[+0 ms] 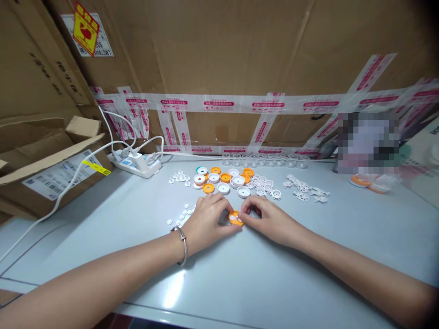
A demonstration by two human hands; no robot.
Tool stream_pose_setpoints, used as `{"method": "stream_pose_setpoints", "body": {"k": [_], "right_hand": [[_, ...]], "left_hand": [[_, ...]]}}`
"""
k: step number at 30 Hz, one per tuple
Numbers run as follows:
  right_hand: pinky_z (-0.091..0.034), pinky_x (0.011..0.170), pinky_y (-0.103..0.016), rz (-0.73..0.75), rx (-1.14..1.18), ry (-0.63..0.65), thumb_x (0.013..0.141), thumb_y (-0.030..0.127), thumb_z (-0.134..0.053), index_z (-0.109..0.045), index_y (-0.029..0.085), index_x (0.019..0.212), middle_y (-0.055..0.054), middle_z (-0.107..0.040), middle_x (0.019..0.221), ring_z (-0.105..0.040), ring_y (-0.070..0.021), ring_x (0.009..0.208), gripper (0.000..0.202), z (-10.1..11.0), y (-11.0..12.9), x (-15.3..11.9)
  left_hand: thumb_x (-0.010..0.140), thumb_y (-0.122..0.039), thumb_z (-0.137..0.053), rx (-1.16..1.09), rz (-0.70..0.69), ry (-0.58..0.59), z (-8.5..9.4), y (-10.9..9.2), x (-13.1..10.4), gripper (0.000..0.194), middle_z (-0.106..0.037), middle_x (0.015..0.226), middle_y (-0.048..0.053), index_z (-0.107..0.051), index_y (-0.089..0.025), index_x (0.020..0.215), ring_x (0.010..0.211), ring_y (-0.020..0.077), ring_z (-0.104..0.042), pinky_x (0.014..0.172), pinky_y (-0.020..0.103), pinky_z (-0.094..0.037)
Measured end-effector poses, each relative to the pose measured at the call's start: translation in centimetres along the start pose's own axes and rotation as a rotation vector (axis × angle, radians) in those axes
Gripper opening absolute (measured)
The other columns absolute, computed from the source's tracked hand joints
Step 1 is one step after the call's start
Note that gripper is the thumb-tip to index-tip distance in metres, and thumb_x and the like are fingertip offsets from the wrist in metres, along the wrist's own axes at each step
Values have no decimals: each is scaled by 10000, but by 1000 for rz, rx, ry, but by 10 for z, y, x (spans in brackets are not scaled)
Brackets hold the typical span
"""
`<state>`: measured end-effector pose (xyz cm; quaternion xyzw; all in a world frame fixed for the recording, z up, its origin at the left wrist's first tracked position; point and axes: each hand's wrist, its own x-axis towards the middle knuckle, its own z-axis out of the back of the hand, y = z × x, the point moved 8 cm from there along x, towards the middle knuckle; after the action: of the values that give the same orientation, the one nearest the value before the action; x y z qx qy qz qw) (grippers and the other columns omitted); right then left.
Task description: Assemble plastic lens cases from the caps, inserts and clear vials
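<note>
My left hand (pixel 211 217), wearing a silver bangle, grips the rim of a shallow round orange plastic cup (pixel 234 222) between thumb and fingers, just over the table. Small white round parts (pixel 233 218) lie inside the cup. My right hand (pixel 269 219) is closed in a pinch at the cup's right side, its thumb and fingertip reaching over the white parts; what they pinch is hidden. Left of the cup, partly behind my left hand, are several small white gears (pixel 182 217). Beyond both hands sit several orange cups (pixel 208 188) and white cups (pixel 223 188).
White pegged discs (pixel 180 177) lie back left, and white openwork pieces (pixel 264 185) and white flat brackets (pixel 302 185) back right. Clear plastic cups (pixel 264 160) line the cardboard wall (pixel 219 55). A power strip (pixel 137 164) with white cables and an open carton (pixel 51 173) stand left.
</note>
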<state>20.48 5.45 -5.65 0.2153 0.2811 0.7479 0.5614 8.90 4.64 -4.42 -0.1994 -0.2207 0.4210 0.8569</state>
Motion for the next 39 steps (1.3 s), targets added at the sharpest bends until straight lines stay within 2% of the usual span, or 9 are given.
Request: {"method": "stream_pose_setpoints", "body": {"k": [11,14,17,20,25,30,35,39], "right_hand": [[-391,738,-311,48,-19,-18,759,309,-554,-542,200,733,-25,-582,825,-504,-189,839,113,-3,1,-2],[-388,723,-307,53,1,-41,745,302,-566,-543,197,704,-23,-578,806,-503,-184,816,116,-2,2,-2],[-383,650,-282,25,86,-52,742,330,-565,-541,194,670,-6,-562,728,-490,-157,710,155,1,1,-2],[-363,587,-263,-21,173,-89,754,366,-544,-539,195,676,12,-547,675,-450,-132,614,188,10,-2,-1],[-376,639,-277,-41,235,-237,796,429,-498,-585,195,788,-14,-591,778,-487,-148,677,250,40,-11,1],[-386,673,-293,-35,70,-370,801,403,-512,-606,206,856,-40,-614,862,-519,-188,781,225,64,-21,6],[-381,816,-342,99,-83,-320,797,372,-531,-602,218,888,-40,-624,971,-510,-219,954,193,57,-15,16],[-363,878,-365,137,-145,-284,772,403,-558,-602,190,979,-62,-606,1015,-492,-227,1001,300,49,-15,30]], "left_hand": [[747,-389,-625,-3,30,-12,1,-3,-1,245,-540,860,-6,-503,-178,775,868,174,-486,710,301,-304],[741,-416,-628,-3,41,-10,0,-1,-1,269,-536,868,-1,-504,-179,779,873,181,-484,710,304,-305],[731,-443,-635,-8,37,1,-1,0,-2,297,-535,881,6,-507,-181,788,883,187,-480,724,308,-318],[710,-474,-647,-19,28,13,-1,0,-2,337,-534,899,14,-511,-183,813,887,192,-475,747,313,-337],[692,-490,-655,-47,15,14,1,-2,-4,378,-538,928,21,-513,-190,872,902,198,-477,778,324,-354],[771,-411,-596,-42,-20,14,0,-5,-5,250,-541,970,27,-546,-214,916,939,200,-483,818,338,-348],[776,-403,-596,-40,-13,13,0,-5,-5,235,-545,960,25,-551,-210,901,938,198,-488,823,337,-351],[764,-409,-610,-37,-5,13,0,-5,-5,249,-544,969,24,-553,-207,899,949,201,-484,824,339,-349]]}}
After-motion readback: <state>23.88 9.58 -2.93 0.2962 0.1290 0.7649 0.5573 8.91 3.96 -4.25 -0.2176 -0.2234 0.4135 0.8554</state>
